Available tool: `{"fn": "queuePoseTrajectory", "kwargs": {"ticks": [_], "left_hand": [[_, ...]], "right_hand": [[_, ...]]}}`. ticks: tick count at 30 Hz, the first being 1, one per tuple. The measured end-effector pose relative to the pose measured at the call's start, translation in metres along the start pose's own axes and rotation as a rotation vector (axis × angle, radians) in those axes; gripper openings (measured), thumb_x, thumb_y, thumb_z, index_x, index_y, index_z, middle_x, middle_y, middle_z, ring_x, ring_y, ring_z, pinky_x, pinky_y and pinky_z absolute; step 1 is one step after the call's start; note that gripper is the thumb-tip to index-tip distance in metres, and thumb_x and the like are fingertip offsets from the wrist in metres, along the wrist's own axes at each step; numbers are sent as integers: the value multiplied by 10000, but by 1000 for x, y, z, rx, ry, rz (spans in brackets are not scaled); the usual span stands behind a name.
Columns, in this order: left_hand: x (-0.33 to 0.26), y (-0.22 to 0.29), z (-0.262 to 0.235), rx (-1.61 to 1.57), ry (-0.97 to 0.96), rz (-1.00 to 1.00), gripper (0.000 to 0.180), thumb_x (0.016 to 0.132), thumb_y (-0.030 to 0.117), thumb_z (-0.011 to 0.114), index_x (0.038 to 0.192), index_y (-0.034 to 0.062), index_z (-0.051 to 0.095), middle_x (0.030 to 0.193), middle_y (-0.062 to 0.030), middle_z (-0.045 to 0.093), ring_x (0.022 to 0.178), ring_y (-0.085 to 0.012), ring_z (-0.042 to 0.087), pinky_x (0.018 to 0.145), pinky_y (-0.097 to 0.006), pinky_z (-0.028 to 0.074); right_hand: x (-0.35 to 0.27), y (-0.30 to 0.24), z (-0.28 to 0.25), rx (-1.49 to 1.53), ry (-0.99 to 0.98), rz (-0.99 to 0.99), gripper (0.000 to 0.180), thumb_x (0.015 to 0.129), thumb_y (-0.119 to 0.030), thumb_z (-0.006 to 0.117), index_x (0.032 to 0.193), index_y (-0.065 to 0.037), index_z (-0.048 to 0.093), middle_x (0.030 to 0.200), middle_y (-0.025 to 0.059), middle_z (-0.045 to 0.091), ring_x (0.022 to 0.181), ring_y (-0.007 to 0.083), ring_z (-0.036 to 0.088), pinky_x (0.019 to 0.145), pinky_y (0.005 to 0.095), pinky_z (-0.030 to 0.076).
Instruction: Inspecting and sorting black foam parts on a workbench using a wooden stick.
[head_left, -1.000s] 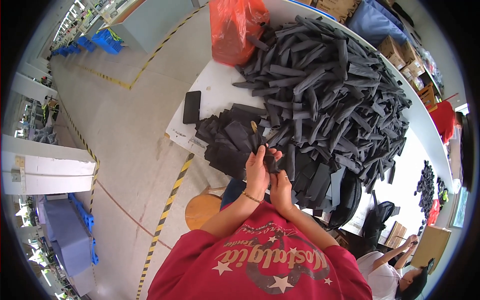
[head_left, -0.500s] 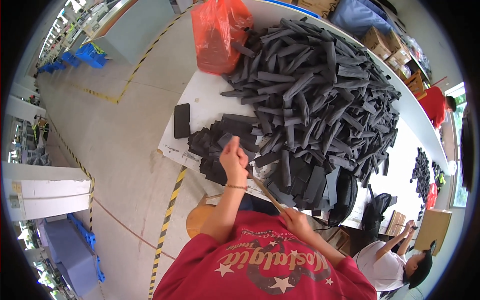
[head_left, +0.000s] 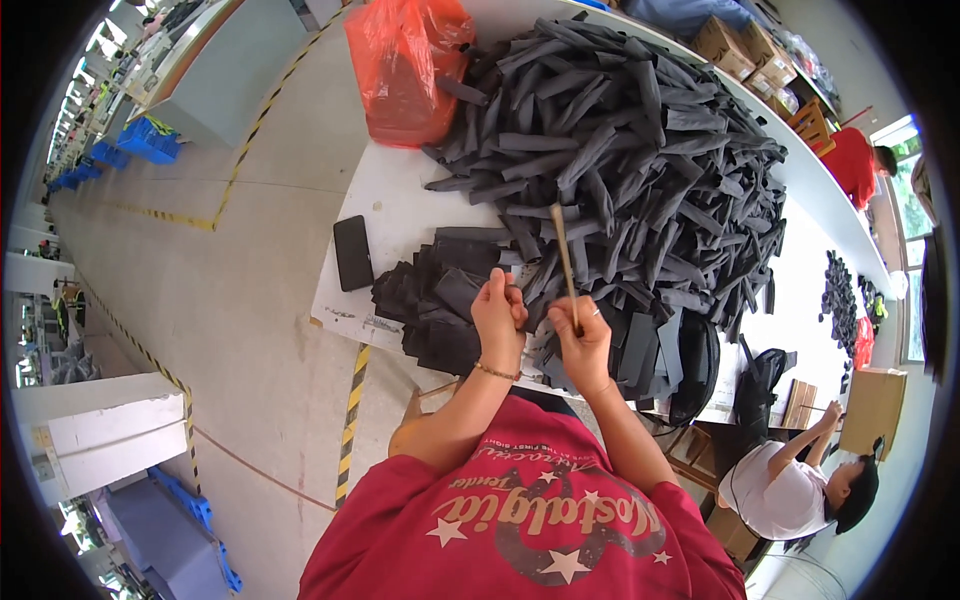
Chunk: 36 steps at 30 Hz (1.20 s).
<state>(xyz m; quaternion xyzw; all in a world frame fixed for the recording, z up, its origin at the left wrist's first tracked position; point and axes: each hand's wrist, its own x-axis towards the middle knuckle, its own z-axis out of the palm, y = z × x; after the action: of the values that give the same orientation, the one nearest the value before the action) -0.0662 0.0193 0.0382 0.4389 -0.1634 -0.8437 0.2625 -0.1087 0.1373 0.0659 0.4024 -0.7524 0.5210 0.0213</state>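
My right hand is closed round the lower end of a thin wooden stick, whose far end points away over the dark pile. Beside it, a short gap to the left, my left hand has its fingers curled together; what they hold, if anything, cannot be made out. Just left of that hand lies a stack of flat black fabric pieces at the table's near edge. Beyond both hands rises a big heap of dark grey fabric tubes. More flat dark pieces lie right of my right hand.
On the white table rest a black phone and a red plastic bag. A black bag lies to the right. A co-worker in white sits at the lower right. Striped tape marks the floor.
My right hand has moved up and away from my body, swinging the stick from slanting between my hands to pointing away over the heap. My left hand has shifted slightly right.
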Motion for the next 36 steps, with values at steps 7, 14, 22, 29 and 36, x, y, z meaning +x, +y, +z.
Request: {"fn": "queuePoseTrajectory", "kwargs": {"ticks": [7, 14, 22, 29, 36], "left_hand": [[3, -40, -22, 473, -431, 99, 357, 900, 310, 653, 1073, 3, 591, 725, -22, 593, 580, -97, 559, 537, -234, 446], [-19, -37, -32, 842, -809, -307, 291, 994, 279, 488, 890, 13, 547, 661, -30, 542, 489, -112, 519, 479, -252, 409], [-32, -26, -60, 924, -603, 56, 273, 970, 248, 462, 801, 39, 511, 602, -76, 548, 463, -207, 529, 502, -337, 441], [34, -7, -134, 1850, -350, 1001, 150, 742, 192, 716, 854, 126, 641, 843, -25, 562, 891, -233, 553, 738, -369, 455], [52, 10, -135, 1967, -564, 979, 47, 732, 144, 713, 743, 117, 677, 818, -18, 576, 876, -222, 552, 748, -361, 444]], "right_hand": [[-10, 4, -17, 190, 30, 723, 71, 878, -76, 677, 891, -10, 654, 665, -73, 496, 614, 15, 387, 537, 186, 321], [15, 31, -39, 54, 5, 614, 72, 876, -63, 632, 863, 6, 648, 679, -39, 552, 638, 31, 444, 565, 215, 375], [108, 69, -45, -253, 345, 338, 139, 884, -143, 669, 906, -5, 663, 694, 17, 605, 654, 73, 481, 619, 243, 420], [132, 94, -90, -612, 124, 214, 428, 901, -274, 652, 1250, -71, 510, 904, 120, 646, 745, 260, 617, 667, 350, 480], [-4, 77, -105, -433, -452, 73, 215, 880, -156, 626, 1089, -107, 635, 788, 99, 614, 731, 291, 631, 599, 383, 487]]}}
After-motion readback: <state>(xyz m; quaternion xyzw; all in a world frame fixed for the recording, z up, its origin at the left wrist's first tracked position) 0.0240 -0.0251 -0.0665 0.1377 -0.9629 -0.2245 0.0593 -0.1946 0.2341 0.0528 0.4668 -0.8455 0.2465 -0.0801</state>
